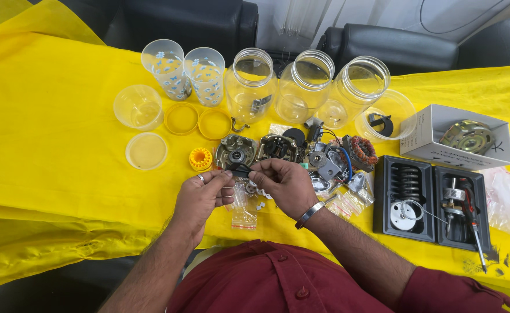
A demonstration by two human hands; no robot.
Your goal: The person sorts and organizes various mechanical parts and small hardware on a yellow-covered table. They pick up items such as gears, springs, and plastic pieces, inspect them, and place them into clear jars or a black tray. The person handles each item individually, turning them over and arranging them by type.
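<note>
Above the yellow-covered table [64,168], a small black part [240,171] lies crosswise between both grips: left hand [200,197] and right hand [284,185] each pinch one end, apparently equally near.

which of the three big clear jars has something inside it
The left clear glass jar, standing next to the flower-printed plastic cups, holds a small dark part at its bottom; the middle jar and the right jar look empty.

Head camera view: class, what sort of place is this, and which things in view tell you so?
Probably an improvised repair bench. A yellow cloth covers the table, small motor parts lie in a row, and black trays hold a spring and tools.
</note>
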